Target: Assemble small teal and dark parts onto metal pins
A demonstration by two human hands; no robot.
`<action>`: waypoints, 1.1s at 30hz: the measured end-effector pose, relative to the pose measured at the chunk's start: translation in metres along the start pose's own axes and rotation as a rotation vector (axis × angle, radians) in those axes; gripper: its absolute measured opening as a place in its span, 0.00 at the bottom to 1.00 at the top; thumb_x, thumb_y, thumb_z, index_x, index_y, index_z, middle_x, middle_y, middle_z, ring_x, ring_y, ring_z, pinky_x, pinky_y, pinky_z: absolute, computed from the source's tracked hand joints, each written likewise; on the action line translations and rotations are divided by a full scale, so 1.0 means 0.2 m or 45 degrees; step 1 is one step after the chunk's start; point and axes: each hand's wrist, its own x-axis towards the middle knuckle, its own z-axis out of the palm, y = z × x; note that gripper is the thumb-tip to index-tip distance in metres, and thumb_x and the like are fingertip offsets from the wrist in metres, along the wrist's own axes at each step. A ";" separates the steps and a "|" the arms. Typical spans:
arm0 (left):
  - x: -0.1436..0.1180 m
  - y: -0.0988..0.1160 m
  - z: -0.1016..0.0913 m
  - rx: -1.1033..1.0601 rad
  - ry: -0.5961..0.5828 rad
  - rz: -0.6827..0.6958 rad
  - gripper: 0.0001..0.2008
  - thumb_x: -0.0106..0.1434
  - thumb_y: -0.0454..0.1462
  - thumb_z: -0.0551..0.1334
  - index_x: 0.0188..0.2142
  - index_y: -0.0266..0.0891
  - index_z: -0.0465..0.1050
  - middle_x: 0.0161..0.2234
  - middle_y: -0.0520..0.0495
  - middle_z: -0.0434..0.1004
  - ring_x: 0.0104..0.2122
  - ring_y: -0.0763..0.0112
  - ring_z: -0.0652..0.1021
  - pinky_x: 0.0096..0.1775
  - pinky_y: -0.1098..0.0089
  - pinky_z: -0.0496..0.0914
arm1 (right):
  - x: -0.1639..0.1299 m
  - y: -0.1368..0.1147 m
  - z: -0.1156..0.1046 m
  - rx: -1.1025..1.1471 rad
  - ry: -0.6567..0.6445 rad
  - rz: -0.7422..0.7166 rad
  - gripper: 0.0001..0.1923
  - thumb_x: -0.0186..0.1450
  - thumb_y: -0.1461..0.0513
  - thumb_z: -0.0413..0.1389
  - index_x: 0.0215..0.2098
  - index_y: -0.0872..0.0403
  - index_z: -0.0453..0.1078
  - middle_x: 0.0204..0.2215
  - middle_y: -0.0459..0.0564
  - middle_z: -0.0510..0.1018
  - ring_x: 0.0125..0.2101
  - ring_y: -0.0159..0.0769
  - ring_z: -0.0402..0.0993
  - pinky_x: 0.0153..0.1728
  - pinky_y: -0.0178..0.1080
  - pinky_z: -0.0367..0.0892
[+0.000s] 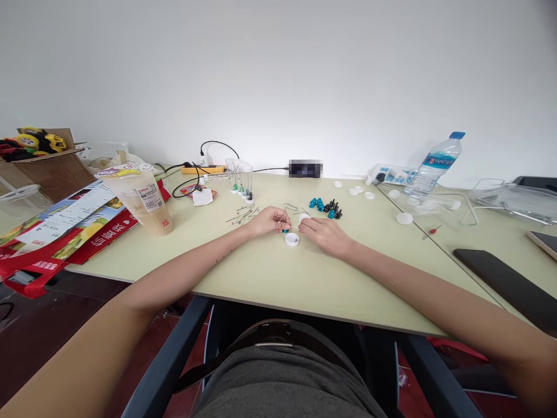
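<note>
Pinched in the left hand point(270, 221) is a teal piece point(285, 230); a white cap point(301, 218) is being gripped by the right hand point(324, 234), above another cap point(292, 239). Fitting seems underway; careful alignment is being called for.

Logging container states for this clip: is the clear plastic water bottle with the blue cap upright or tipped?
Tipped: the clear plastic water bottle with the blue cap leans, its cap up and to the right, its base on the table.

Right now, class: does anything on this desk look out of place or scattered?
Yes. Thin metal pins lie strewn at odd angles beside the left hand, and white caps sit scattered across the table, away from the upright vials. Nothing looks spilled or broken.
</note>
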 end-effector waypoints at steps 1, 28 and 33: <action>0.00 0.00 0.00 -0.011 -0.004 -0.003 0.13 0.49 0.40 0.65 0.30 0.30 0.72 0.28 0.46 0.74 0.26 0.77 0.71 0.29 0.73 0.65 | 0.00 0.00 0.00 0.001 -0.005 0.000 0.13 0.66 0.72 0.41 0.34 0.58 0.67 0.31 0.50 0.72 0.26 0.31 0.62 0.26 0.36 0.50; 0.01 -0.02 0.00 -0.043 -0.006 0.002 0.13 0.46 0.37 0.67 0.31 0.31 0.72 0.27 0.47 0.74 0.26 0.76 0.72 0.31 0.72 0.67 | -0.01 0.01 0.05 0.092 0.027 0.151 0.12 0.67 0.67 0.43 0.35 0.55 0.68 0.36 0.51 0.72 0.32 0.33 0.65 0.26 0.35 0.52; 0.01 -0.03 0.01 -0.059 0.012 0.005 0.14 0.46 0.38 0.67 0.31 0.31 0.72 0.26 0.48 0.74 0.26 0.77 0.72 0.32 0.72 0.67 | 0.00 0.01 0.05 0.168 0.012 0.260 0.14 0.68 0.61 0.43 0.32 0.55 0.69 0.29 0.50 0.72 0.30 0.32 0.65 0.27 0.36 0.52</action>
